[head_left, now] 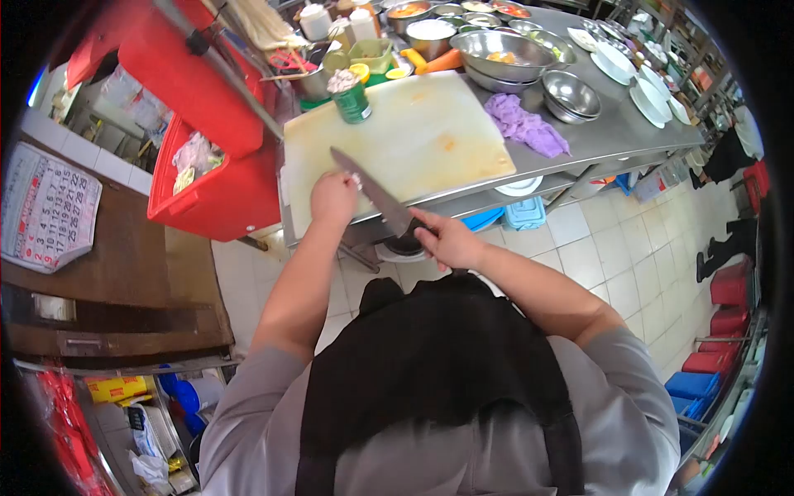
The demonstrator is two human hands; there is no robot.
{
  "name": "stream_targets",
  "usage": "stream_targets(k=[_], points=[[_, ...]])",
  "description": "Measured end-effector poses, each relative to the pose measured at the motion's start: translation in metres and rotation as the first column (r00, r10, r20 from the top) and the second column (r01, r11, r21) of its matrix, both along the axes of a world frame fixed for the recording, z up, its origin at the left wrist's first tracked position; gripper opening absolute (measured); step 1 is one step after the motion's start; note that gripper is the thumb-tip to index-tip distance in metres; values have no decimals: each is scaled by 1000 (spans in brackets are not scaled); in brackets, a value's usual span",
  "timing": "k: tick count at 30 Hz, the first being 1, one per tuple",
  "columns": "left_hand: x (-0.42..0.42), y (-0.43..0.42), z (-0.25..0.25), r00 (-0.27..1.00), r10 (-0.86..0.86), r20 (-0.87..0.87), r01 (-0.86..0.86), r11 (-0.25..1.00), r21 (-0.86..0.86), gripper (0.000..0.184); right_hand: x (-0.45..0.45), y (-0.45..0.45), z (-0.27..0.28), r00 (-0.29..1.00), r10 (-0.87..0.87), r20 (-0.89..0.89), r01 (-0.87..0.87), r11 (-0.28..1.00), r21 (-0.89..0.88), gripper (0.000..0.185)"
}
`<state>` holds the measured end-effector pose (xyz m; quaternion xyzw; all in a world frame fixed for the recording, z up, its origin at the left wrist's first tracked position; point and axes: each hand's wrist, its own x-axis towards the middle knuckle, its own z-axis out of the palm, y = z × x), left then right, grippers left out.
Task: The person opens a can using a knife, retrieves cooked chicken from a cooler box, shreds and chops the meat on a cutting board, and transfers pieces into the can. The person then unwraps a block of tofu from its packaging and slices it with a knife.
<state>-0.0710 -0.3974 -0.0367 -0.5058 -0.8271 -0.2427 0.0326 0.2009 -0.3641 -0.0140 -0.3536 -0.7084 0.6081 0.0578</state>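
My right hand is wrapped around the dark handle of a large kitchen knife, its blade pointing up and left over the near edge of a cutting board. Beside the blade, my left hand is closed, fingers curled and partly hidden; whatever they hold cannot be made out. Small white bits show between that hand and the blade. Farther back on the board stands a green can heaped with pale chunks.
A crumpled purple cloth lies right of the board, near stacked metal bowls. Behind stand a large steel bowl, a carrot and squeeze bottles. A red bin is at left; people stand at far right.
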Motion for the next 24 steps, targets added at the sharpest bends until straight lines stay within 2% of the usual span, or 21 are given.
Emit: stream_targets(k=[1,2,3,4,5,6,9,10,13,16,19,22,24], points=[[1,-5,5,999,-12,-44,12,1000,-15,17,1,2,-10,999,18,-41,-19,999,-40,51],[8,-12,23,1000,17,-19,-18,998,-55,19,1,3,-19,995,29,-95,-36,997,-63,49],[15,-19,41,999,37,4,-36,995,-90,21,6,7,-20,986,115,-120,-126,988,-90,48],[11,-23,41,1000,-3,24,1,997,74,18,10,8,-22,981,121,-153,-147,974,-172,47],[12,-23,48,1000,4,-11,-2,994,114,16,17,10,-15,970,136,-202,-184,952,-244,48],[17,-20,58,999,18,-44,-11,989,148,15,31,16,8,975,188,-122,-222,884,-411,49],[42,8,91,920,-114,375,14,966,258,11,59,30,7,960,193,-203,-270,832,-485,49],[45,21,93,883,-163,441,43,962,269,11,72,35,16,967,149,-204,-235,828,-510,49],[41,77,70,807,-372,458,167,889,428,8,109,53,11,970,-1,-241,-131,838,-529,49],[45,147,44,664,-424,616,188,892,411,20,148,67,19,956,-203,-211,59,839,-541,50],[77,218,30,678,-480,557,226,857,464,47,186,76,37,923,-350,-160,233,839,-492,50],[107,266,43,708,-460,535,271,878,396,69,216,76,61,863,-504,-44,429,776,-463,49],[112,303,36,706,-535,463,342,831,439,72,225,75,79,808,-588,25,543,730,-415,49]])
